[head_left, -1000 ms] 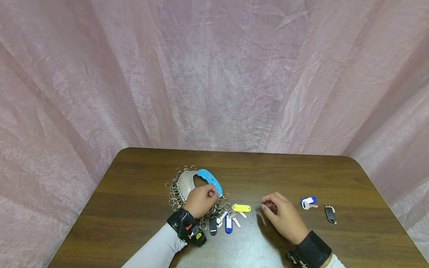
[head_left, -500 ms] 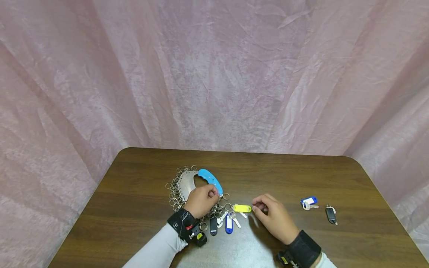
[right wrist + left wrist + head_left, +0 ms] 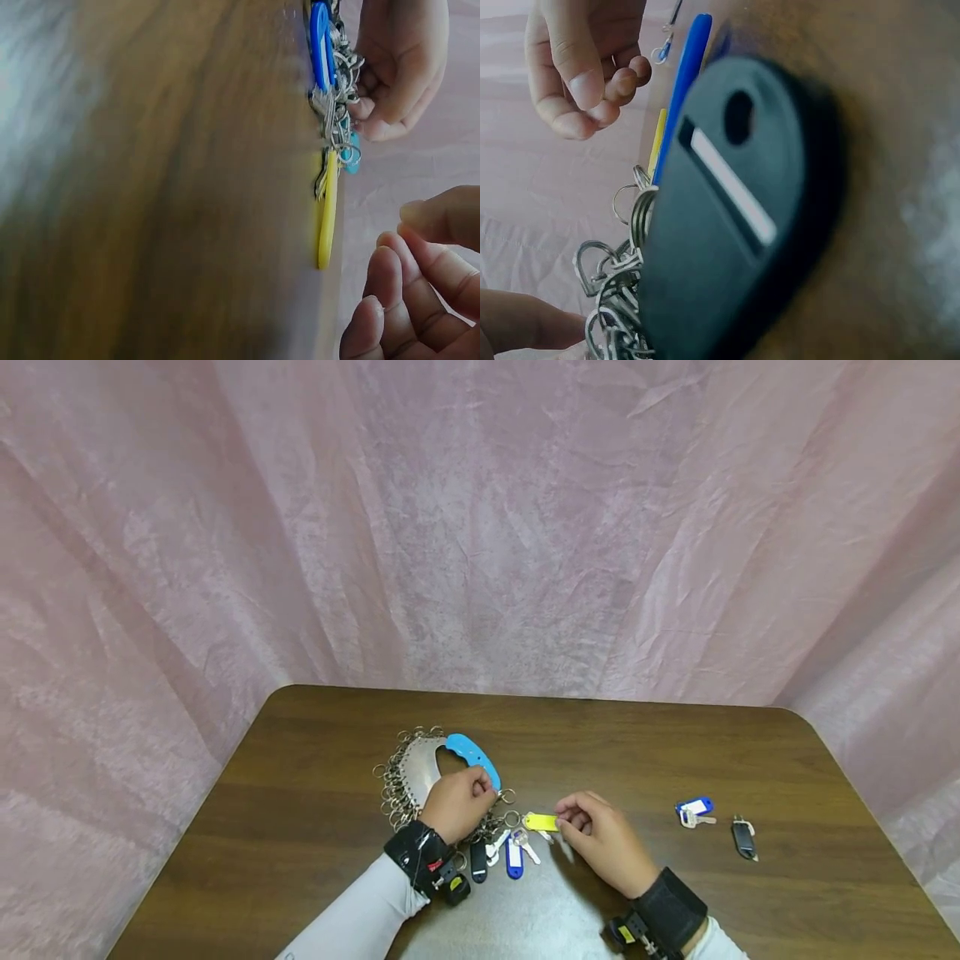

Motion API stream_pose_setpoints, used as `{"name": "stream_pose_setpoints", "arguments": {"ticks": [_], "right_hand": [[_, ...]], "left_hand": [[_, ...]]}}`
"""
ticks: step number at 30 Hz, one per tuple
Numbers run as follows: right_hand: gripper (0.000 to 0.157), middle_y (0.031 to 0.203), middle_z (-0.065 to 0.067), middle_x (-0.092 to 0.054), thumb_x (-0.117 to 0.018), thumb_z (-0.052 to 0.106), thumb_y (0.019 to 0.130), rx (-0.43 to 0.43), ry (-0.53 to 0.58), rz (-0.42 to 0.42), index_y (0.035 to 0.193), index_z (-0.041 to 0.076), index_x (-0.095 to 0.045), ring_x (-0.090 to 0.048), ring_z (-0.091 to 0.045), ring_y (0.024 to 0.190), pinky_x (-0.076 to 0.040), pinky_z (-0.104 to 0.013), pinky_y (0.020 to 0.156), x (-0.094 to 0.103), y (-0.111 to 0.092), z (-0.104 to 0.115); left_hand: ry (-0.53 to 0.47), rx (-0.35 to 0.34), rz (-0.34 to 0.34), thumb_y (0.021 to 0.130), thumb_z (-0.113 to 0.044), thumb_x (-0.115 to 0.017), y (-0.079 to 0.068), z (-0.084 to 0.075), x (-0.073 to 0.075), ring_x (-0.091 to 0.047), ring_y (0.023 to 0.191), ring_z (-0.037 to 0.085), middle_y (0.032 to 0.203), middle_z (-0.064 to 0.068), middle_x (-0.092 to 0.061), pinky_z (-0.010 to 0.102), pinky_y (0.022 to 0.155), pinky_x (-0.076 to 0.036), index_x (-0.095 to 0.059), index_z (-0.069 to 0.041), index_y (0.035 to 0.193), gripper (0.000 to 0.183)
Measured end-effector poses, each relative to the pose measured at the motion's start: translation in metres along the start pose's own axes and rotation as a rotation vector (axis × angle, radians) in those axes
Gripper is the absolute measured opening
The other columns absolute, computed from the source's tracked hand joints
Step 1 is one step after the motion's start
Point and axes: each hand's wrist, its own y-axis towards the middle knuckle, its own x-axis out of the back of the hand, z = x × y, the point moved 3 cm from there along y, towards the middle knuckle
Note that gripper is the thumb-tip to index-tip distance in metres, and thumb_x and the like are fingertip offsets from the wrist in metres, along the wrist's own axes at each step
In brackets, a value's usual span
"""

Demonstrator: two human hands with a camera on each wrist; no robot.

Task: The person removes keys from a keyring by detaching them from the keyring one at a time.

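Lying on the table is a curved metal plate (image 3: 420, 770) with a blue handle (image 3: 474, 755) and metal rings (image 3: 390, 797) along its edge. My left hand (image 3: 453, 802) rests over its near end, fingers curled, pinching at the metal rings beside the handle. Key tags fan out from there: a yellow key tag (image 3: 538, 822), a blue key tag (image 3: 514, 860) and a black key tag (image 3: 478, 862), with silver keys (image 3: 531, 852). My right hand (image 3: 607, 843) hovers by the yellow tag's outer end, fingers loosely bent; in the right wrist view its fingertips (image 3: 386, 259) stand apart from the tag.
To the right on the brown table (image 3: 615, 743) lie another blue key tag (image 3: 693, 807) with a key and another black key tag (image 3: 744, 841). A pink curtain (image 3: 480, 527) hangs behind the table's far edge.
My right hand has moved left, from beside the yellow key tag until its fingertips overlap the tag's end in the head view. The left hand has stayed in place at the rings.
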Motion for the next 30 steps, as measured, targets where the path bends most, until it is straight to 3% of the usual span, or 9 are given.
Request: {"name": "stream_pose_setpoints", "arguments": {"ticks": [6, 12, 18, 30], "right_hand": [[0.013, 0.081, 0.007, -0.056, -0.069, 0.004, 0.083, -0.005, 0.001, 0.026, 0.093, 0.011, -0.065, -0.053, -0.008, 0.069, -0.047, -0.023, 0.058, -0.003, 0.004, 0.002], [0.014, 0.079, 0.010, -0.055, -0.068, 0.005, 0.083, -0.013, -0.033, 0.097, 0.094, 0.012, -0.065, -0.052, -0.005, 0.064, -0.046, -0.023, 0.057, -0.010, 0.006, 0.005], [0.016, 0.080, 0.012, -0.055, -0.066, 0.007, 0.084, -0.031, -0.054, 0.151, 0.099, 0.012, -0.064, -0.051, -0.003, 0.064, -0.046, -0.024, 0.059, -0.018, 0.008, 0.008], [0.016, 0.074, 0.010, -0.055, -0.063, 0.003, 0.080, -0.022, -0.068, 0.140, 0.093, 0.012, -0.064, -0.050, -0.005, 0.059, -0.043, -0.024, 0.056, -0.029, 0.018, 0.011]], "left_hand": [[0.006, -0.049, -0.025, 0.083, -0.018, -0.066, 0.002, -0.009, 0.000, -0.047, 0.055, 0.006, 0.063, -0.012, -0.051, 0.024, 0.049, -0.039, -0.054, -0.021, 0.075, 0.015], [0.041, -0.132, 0.024, 0.080, -0.016, -0.068, -0.002, -0.022, -0.004, -0.045, 0.053, 0.005, 0.059, -0.013, -0.048, 0.022, 0.048, -0.037, -0.060, -0.020, 0.071, 0.013], [0.112, -0.134, 0.077, 0.079, -0.015, -0.067, -0.005, -0.026, -0.010, -0.047, 0.056, 0.004, 0.062, -0.014, -0.051, 0.021, 0.048, -0.038, -0.066, -0.019, 0.074, 0.007], [0.146, -0.092, 0.109, 0.076, -0.018, -0.068, -0.004, -0.026, -0.015, -0.047, 0.055, 0.006, 0.059, -0.014, -0.049, 0.024, 0.047, -0.036, -0.063, -0.022, 0.069, 0.010]]}}
